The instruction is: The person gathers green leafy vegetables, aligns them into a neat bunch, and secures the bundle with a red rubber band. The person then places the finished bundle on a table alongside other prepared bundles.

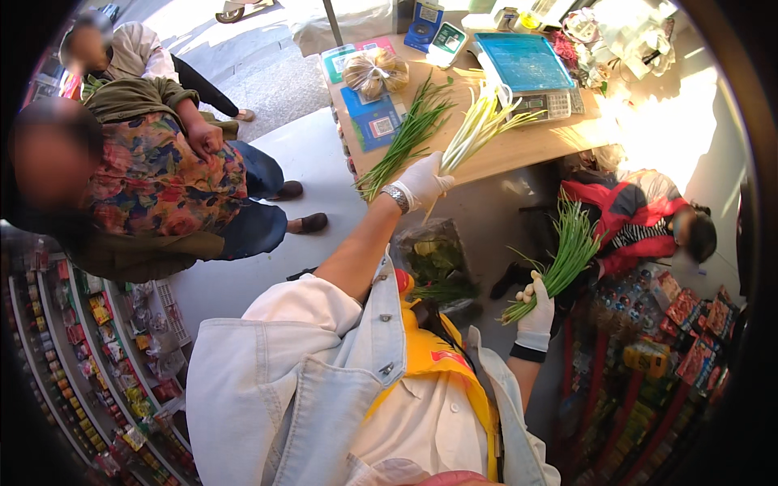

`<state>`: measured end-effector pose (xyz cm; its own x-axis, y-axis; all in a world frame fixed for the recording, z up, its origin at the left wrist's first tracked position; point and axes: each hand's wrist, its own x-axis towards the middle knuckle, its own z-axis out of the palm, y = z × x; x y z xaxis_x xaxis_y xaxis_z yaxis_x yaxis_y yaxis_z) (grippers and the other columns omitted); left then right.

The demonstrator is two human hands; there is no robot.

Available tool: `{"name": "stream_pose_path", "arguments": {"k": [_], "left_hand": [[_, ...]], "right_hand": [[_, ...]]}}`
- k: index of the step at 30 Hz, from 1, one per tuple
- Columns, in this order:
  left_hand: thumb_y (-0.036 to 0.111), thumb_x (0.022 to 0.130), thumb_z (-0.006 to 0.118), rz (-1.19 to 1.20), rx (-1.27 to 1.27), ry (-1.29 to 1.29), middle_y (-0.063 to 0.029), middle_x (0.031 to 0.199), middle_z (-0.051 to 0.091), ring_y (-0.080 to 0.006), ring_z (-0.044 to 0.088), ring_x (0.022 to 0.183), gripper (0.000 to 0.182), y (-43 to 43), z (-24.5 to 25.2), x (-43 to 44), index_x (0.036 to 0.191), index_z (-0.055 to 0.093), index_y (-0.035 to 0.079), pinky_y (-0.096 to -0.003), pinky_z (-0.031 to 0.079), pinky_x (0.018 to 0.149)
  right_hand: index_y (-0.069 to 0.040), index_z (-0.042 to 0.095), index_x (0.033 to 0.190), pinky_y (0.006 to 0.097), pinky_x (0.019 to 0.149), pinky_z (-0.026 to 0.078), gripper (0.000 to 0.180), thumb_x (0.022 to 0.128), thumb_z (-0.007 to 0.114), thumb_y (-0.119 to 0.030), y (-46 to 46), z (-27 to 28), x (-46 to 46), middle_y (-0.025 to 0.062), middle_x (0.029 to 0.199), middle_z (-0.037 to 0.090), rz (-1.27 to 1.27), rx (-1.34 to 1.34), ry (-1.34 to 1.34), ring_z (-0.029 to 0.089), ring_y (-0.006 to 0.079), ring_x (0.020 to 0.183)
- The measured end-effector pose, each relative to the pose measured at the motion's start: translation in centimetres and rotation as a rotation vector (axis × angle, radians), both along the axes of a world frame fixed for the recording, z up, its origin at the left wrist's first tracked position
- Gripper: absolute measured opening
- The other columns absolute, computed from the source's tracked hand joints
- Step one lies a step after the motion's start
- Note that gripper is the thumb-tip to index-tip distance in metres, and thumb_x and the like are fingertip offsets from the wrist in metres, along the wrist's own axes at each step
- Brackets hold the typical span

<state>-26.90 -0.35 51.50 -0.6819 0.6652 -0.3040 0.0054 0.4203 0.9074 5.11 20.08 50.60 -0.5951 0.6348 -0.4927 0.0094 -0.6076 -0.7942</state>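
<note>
My left hand [422,182], in a white glove with a metal watch at the wrist, grips a bunch of pale yellow-white blanched chives [477,130] over the table's near edge. One loose stalk hangs below the fist. Beside it on the wooden table [480,170] lies a bunch of green chives [408,136], its near end reaching the edge. My right hand [537,313], also gloved in white, is held out to the right, closed around another bunch of slender green stalks [568,246]. The stalks fan away from me.
The table bears a bag of round tan items [375,71], printed code cards [371,118] and a blue-topped scale [526,61]. Below is a crate of greens [431,255]. People stand at left [170,164]; another person [638,212] is at right. Stocked shelves [97,340] flank me.
</note>
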Motion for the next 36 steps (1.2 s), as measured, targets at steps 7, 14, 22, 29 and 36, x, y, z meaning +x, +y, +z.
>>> {"name": "stream_pose_path", "arguments": {"k": [7, 14, 22, 29, 36], "left_hand": [[0.014, 0.093, 0.064, 0.031, 0.069, -0.108, -0.0071, 0.086, 0.06, -0.0138, 0.061, 0.069, 0.033, -1.2, -0.7, -1.5, 0.119, 0.051, -0.001, -0.0314, 0.053, 0.063], [0.012, 0.091, 0.066, 0.013, 0.069, -0.113, -0.0034, 0.091, 0.059, -0.0094, 0.059, 0.072, 0.037, -0.7, -1.0, -4.3, 0.123, 0.052, -0.001, -0.0259, 0.053, 0.064], [0.021, 0.091, 0.066, -0.008, -0.148, -0.058, -0.0112, 0.087, 0.064, -0.0167, 0.064, 0.069, 0.036, 5.7, -0.5, -11.7, 0.115, 0.05, -0.001, -0.0334, 0.053, 0.059], [0.026, 0.091, 0.063, -0.01, -0.205, -0.132, -0.0079, 0.085, 0.065, -0.0149, 0.063, 0.071, 0.062, 13.1, -0.7, -18.6, 0.142, 0.039, 0.0, -0.0321, 0.053, 0.063], [0.023, 0.093, 0.063, 0.029, -0.217, -0.133, -0.0065, 0.084, 0.062, -0.0144, 0.062, 0.071, 0.042, 8.4, 0.3, -15.2, 0.123, 0.048, -0.001, -0.0313, 0.052, 0.065]], "right_hand": [[-0.001, 0.066, 0.109, 0.0278, 0.062, 0.045, 0.015, 0.096, 0.064, -0.008, 0.8, 0.6, 1.0, 0.0026, 0.075, 0.058, -0.104, -0.015, 0.015, 0.05, 0.0097, 0.06], [0.0, 0.066, 0.11, 0.028, 0.063, 0.045, 0.017, 0.096, 0.065, -0.009, 2.8, -0.4, 1.0, 0.0023, 0.075, 0.057, -0.18, -0.037, 0.026, 0.05, 0.0101, 0.062], [0.001, 0.062, 0.123, 0.0248, 0.062, 0.045, 0.029, 0.1, 0.06, -0.016, 9.3, -4.2, -5.0, -0.0018, 0.075, 0.051, -0.209, -0.052, -0.072, 0.047, 0.0071, 0.062], [-0.005, 0.067, 0.12, 0.0224, 0.064, 0.045, 0.026, 0.1, 0.06, -0.021, 17.7, -8.3, -13.6, -0.0033, 0.077, 0.051, -0.149, -0.051, -0.144, 0.046, 0.0056, 0.063], [-0.002, 0.066, 0.119, 0.0248, 0.059, 0.048, 0.027, 0.099, 0.064, -0.018, 14.3, -5.6, -13.3, -0.0024, 0.073, 0.053, -0.084, -0.042, -0.107, 0.047, 0.0058, 0.059]]}}
